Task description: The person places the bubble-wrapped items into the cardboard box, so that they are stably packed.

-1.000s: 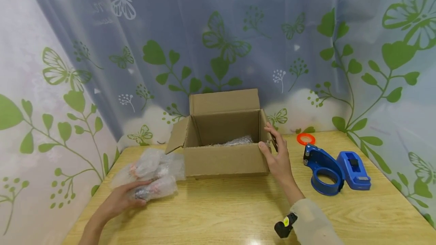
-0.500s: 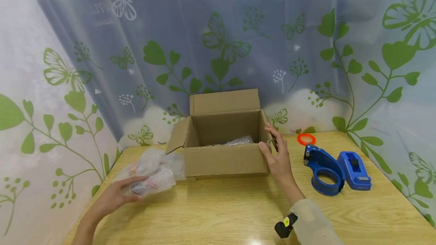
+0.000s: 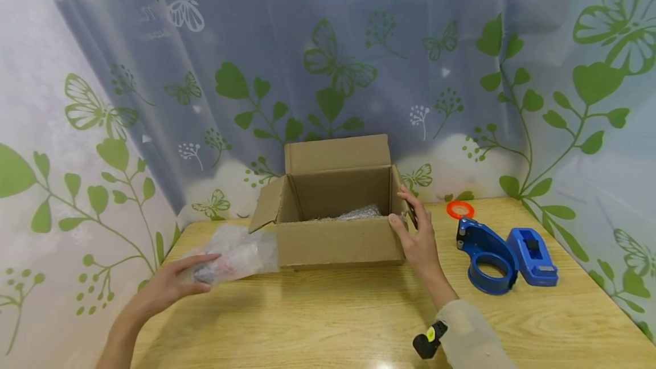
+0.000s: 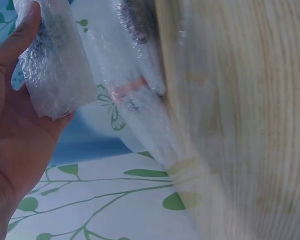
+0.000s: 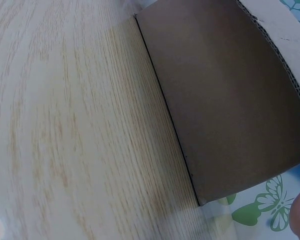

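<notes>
My left hand (image 3: 164,289) holds a bubble-wrapped package (image 4: 57,60) between thumb and fingers, raised over the table's left side. Dark and pinkish contents show faintly through the wrap. More bubble-wrapped packages (image 4: 140,107) lie behind it, one with a reddish-orange band, left of the cardboard box. The cardboard box (image 3: 340,244) stands with its top flaps open at the back and left. Inside it, bubble wrap (image 3: 361,213) shows above the front wall. At the box's front right corner, my right hand (image 3: 421,238) grips the wall, thumb at the front and fingers along the right side.
To the right lie a blue tape dispenser (image 3: 492,261) with a round hub, another blue dispenser (image 3: 535,258) and an orange ring of tape (image 3: 460,209). A patterned curtain (image 3: 338,44) stands right behind the wooden table (image 3: 318,323).
My left hand has lifted the bubble-wrapped package slightly and shifted it left and back, tilting it. My right hand and the box have stayed put.
</notes>
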A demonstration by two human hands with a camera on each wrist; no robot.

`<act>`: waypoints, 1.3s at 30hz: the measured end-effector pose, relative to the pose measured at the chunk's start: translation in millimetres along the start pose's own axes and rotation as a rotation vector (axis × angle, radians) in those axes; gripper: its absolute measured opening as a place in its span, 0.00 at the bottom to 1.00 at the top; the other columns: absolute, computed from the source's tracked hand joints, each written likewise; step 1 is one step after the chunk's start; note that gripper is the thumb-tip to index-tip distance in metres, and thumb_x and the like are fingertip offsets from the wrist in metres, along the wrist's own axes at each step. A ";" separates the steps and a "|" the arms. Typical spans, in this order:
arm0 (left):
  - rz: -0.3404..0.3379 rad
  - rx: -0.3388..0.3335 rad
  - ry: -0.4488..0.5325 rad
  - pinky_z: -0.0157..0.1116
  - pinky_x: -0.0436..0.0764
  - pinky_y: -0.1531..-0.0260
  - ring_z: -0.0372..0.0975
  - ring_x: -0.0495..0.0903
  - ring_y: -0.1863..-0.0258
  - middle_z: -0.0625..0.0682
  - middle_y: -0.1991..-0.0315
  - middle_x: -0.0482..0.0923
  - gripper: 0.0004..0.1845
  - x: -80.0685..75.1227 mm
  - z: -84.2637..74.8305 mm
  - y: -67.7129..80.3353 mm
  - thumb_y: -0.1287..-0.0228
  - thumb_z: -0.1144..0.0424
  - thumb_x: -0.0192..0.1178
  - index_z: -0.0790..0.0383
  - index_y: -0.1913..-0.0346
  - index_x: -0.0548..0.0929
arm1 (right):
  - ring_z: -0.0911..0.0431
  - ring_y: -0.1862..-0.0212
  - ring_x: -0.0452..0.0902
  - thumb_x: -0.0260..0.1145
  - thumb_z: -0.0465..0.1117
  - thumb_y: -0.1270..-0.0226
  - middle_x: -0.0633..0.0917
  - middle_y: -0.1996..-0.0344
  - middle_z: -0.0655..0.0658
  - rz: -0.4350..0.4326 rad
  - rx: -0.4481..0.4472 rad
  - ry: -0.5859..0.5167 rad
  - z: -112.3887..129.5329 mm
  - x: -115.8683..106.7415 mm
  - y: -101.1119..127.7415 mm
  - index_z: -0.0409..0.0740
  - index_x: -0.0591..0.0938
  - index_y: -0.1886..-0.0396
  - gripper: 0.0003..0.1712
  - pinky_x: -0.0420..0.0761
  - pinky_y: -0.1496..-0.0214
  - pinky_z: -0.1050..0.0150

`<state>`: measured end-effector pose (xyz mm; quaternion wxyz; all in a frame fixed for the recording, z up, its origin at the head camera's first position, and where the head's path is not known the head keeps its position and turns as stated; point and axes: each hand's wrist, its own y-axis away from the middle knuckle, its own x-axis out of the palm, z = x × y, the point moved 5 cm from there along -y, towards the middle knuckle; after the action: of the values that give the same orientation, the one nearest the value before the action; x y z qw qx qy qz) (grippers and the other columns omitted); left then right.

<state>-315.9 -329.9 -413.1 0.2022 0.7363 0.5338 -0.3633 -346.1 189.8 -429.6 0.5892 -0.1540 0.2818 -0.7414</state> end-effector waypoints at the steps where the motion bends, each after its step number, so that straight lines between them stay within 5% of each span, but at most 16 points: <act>1: -0.001 0.006 0.005 0.74 0.67 0.38 0.71 0.57 0.25 0.64 0.26 0.69 0.30 -1.0 -0.7 -0.4 0.32 0.51 0.71 0.46 0.28 0.79 | 0.46 0.22 0.55 0.63 0.38 0.21 0.64 0.20 0.56 -0.001 0.002 0.002 0.1 0.0 -0.1 0.51 0.72 0.26 0.27 0.58 0.25 0.33; 9: -0.041 0.026 -0.054 0.60 0.80 0.43 0.62 0.70 0.29 0.53 0.27 0.73 0.30 -15.3 -13.8 1.0 0.31 0.52 0.70 0.42 0.27 0.77 | 0.41 0.23 0.55 0.63 0.31 0.24 0.64 0.20 0.46 -0.016 -0.030 -0.025 -1.8 0.8 -1.2 0.43 0.72 0.27 0.29 0.56 0.26 0.31; 21: -0.111 -0.011 -0.006 0.70 0.71 0.40 0.68 0.64 0.27 0.63 0.24 0.67 0.34 -35.7 -34.3 -3.4 0.31 0.51 0.70 0.47 0.24 0.74 | 0.47 0.23 0.57 0.64 0.38 0.22 0.65 0.20 0.56 -0.006 -0.018 -0.008 -0.3 0.5 -0.1 0.47 0.72 0.26 0.28 0.58 0.26 0.34; 39: -0.124 0.061 -0.104 0.71 0.64 0.35 0.61 0.60 0.23 0.51 0.24 0.69 0.33 -40.0 -78.9 -49.8 0.34 0.41 0.70 0.31 0.27 0.75 | 0.47 0.24 0.57 0.64 0.39 0.22 0.64 0.20 0.57 -0.006 -0.006 0.002 1.4 0.6 1.1 0.48 0.71 0.25 0.28 0.59 0.25 0.34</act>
<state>-343.9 -284.1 -327.0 0.1843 0.6879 0.5558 -0.4289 -344.5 188.7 -429.3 0.5861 -0.1560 0.2841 -0.7426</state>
